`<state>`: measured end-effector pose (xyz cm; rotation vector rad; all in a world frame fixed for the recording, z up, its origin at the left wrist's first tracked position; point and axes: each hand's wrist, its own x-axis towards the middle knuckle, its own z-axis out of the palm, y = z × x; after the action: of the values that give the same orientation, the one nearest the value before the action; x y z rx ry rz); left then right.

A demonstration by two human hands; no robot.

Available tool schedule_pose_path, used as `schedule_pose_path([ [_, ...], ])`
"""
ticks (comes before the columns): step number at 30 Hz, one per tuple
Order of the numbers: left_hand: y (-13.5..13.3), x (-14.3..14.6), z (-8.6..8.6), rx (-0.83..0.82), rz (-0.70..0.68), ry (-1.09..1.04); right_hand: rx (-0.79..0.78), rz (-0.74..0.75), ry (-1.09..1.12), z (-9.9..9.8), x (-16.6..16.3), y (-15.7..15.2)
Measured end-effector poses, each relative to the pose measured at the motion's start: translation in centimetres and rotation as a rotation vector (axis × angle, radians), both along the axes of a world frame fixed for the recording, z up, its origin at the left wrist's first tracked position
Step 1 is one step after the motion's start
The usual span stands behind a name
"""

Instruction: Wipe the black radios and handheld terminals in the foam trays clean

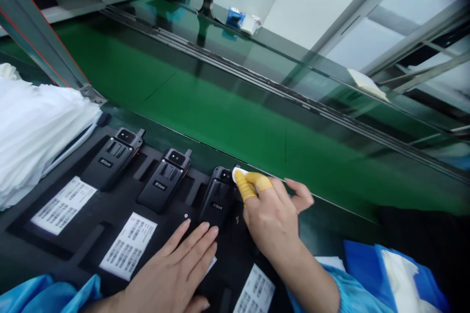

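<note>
Phone (216,205): sat third from left in the black tray (85,247).
Right hand (271,212): yellow-capped fingers pinched a white wipe (239,170), right up at the camera end!
Left hand (179,266): lay flat, fingers slightly parted, grasping nothing, tips near the phone's lower edge.

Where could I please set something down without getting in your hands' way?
The widest bare stretch is the green surface, between the dark tray and the metal rail. The tray is crowded with black devices, labels, the left hand and right hand; a white stack borders its left.
</note>
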<state>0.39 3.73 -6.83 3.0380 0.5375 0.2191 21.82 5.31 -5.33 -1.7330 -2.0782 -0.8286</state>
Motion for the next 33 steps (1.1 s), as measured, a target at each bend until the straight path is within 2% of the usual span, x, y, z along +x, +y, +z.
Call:
schedule_pose_path([
  [5, 0.2, -0.1, 0.2, -0.068, -0.002, 0.035, 0.026, 0.082, -0.034, 0.1, -1.6, 1.7],
  [14, 0.0, -0.2, -0.2, -0.171, 0.001, 0.052, -0.032, -0.034, -0.02, -1.1, 0.7, -1.2],
  [17, 0.1, 0.0, -0.1, -0.173, 0.0, 0.049, 0.009, -0.074, -0.007, -0.9, 0.9, -1.3],
  [19, 0.1, 0.1, 0.0, -0.162, -0.001, 0.054, 0.037, -0.039, 0.012, -0.6, 0.3, -0.7],
  [24, 0.1, 0.0, 0.0, -0.147, 0.0, 0.054, 0.0, 0.166, -0.003, 0.0, -1.4, 1.1],
  [29, 0.1, -0.4, -0.1, -0.139, -0.009, 0.056, -0.061, 0.161, -0.012, -0.1, -0.4, 0.5],
  [33, 0.0, -0.3, 0.1, -0.113, -0.009, 0.039, -0.045, 0.133, -0.011, -0.5, 1.0, -0.8],
])
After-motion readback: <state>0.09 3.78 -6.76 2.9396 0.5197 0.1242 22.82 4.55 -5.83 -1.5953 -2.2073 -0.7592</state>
